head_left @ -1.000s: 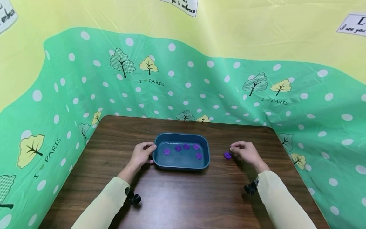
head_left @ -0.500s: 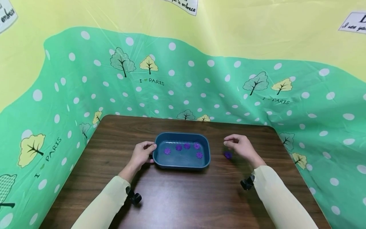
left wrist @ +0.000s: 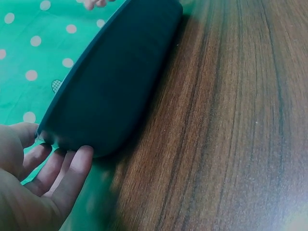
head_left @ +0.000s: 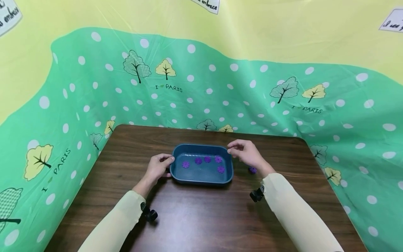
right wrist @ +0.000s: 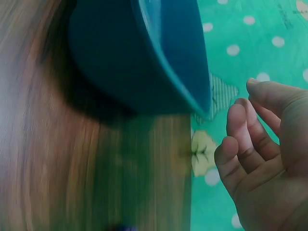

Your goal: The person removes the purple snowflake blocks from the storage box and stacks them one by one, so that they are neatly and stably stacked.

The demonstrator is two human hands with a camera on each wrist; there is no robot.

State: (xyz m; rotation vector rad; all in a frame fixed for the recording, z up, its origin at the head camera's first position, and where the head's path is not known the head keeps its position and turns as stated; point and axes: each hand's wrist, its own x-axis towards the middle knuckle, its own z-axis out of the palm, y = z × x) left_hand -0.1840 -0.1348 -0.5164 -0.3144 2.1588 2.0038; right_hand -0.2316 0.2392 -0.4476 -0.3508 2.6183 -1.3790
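Hands flank a dark blue rectangular tray (head_left: 201, 176) that sits mid-table on the dark wood tabletop (head_left: 195, 217). At the tray's left end the left hand (head_left: 157, 168) holds the rim, thumb over the edge and fingers (left wrist: 62, 178) lying straight against the outer wall. Beside the tray's far right corner the right hand (head_left: 247, 154) hovers with fingers (right wrist: 240, 144) loosely bent, holding nothing and not touching the rim. Inside the tray lie five purple flower-shaped pieces (head_left: 207, 159), four in a row toward the far wall and one nearer. Just right of the tray, a sixth purple piece (head_left: 252, 170) lies on the tabletop, partly behind the right wrist.
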